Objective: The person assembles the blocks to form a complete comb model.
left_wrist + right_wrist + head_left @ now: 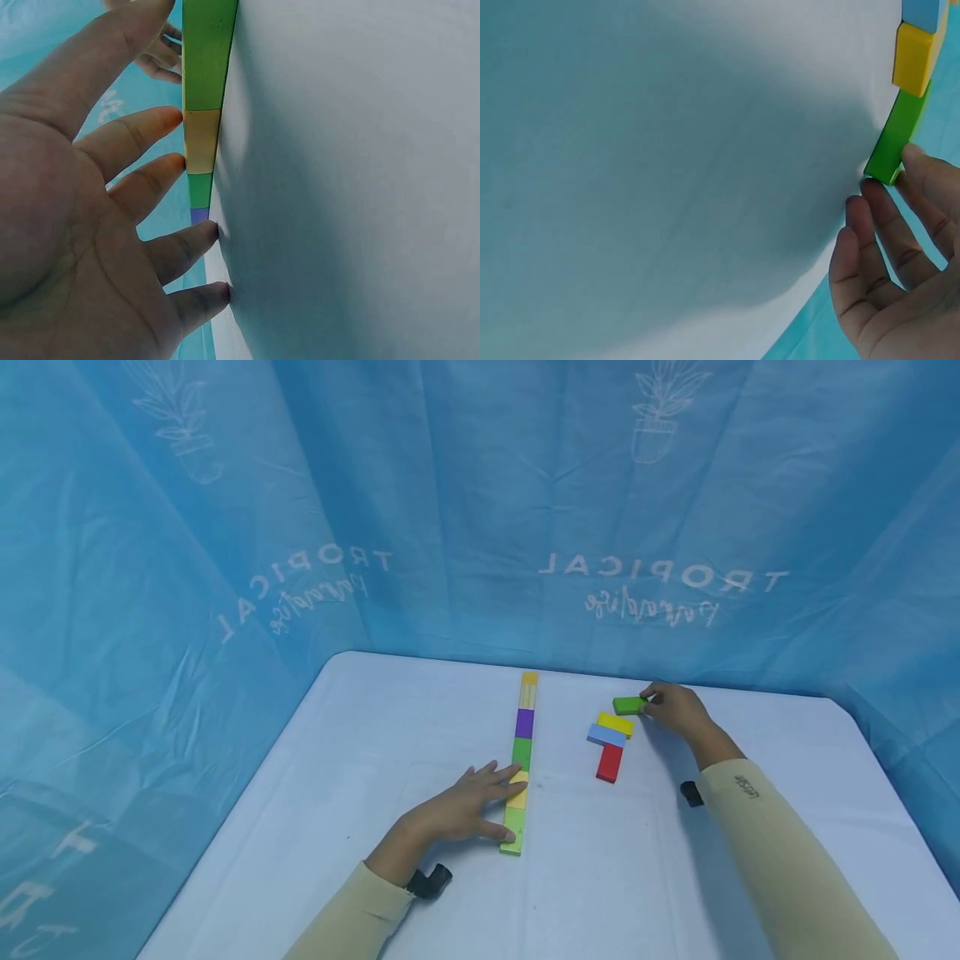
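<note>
A straight row of end-to-end wooden blocks runs away from the near side in the head view: a light green block [513, 832] nearest, then a pale yellow block [517, 800], a green block [522, 754], a purple block [525, 723], a tan block [528, 696] and an orange one [529, 678]. My left hand [461, 806], fingers spread, touches the near part of this row with its thumb and fingertips. At the back right, my right hand [677, 710] pinches the end of another green block [628, 705] between thumb and fingers.
By the right hand lie a yellow block [616, 724], a light blue block [606, 736] and a red block [610, 763], close together. The white tabletop [600, 877] ends at blue printed curtains [480, 510] behind and at both sides.
</note>
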{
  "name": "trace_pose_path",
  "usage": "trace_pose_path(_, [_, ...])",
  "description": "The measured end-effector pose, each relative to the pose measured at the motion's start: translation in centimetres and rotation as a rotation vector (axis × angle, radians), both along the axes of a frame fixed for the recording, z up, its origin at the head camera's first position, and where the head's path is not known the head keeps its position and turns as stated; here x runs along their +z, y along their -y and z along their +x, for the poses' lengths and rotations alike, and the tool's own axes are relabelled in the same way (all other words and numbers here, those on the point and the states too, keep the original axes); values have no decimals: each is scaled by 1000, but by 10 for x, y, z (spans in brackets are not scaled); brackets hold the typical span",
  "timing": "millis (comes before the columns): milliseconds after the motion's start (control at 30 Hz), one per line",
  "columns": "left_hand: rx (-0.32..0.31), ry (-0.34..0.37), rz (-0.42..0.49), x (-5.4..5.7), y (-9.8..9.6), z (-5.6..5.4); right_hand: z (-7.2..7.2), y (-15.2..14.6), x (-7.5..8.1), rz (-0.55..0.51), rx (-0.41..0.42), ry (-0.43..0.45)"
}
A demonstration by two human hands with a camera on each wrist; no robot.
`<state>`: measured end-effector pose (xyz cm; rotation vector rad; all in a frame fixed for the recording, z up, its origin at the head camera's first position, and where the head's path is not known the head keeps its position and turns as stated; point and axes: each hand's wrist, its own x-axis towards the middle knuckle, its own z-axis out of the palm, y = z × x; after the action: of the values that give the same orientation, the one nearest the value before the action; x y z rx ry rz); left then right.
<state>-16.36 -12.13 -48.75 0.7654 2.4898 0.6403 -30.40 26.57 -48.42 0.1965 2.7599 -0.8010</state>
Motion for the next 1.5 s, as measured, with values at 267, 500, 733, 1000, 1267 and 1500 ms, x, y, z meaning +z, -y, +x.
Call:
trace_pose_path(267, [13,6,2,1,-1,0,-4,13,3,4,6,1])
trace_pose_path(500, [-5,-6,20,0,0,1,-9,23,6,4,24,22])
trace_pose_path(733, [-2,-7,25,-1,0,1,-15,33,7,4,43,28])
trace_pose_path(1000, [-4,-17,28,0,-1,1,-25,44,6,44,56,32])
trace_pose_path(1267, [8,-7,35,0,-1,1,-33,57,6,50,59,49])
trace_pose_path(1500, [12,-16,45,1,-1,2,-33,70,6,43,75,19])
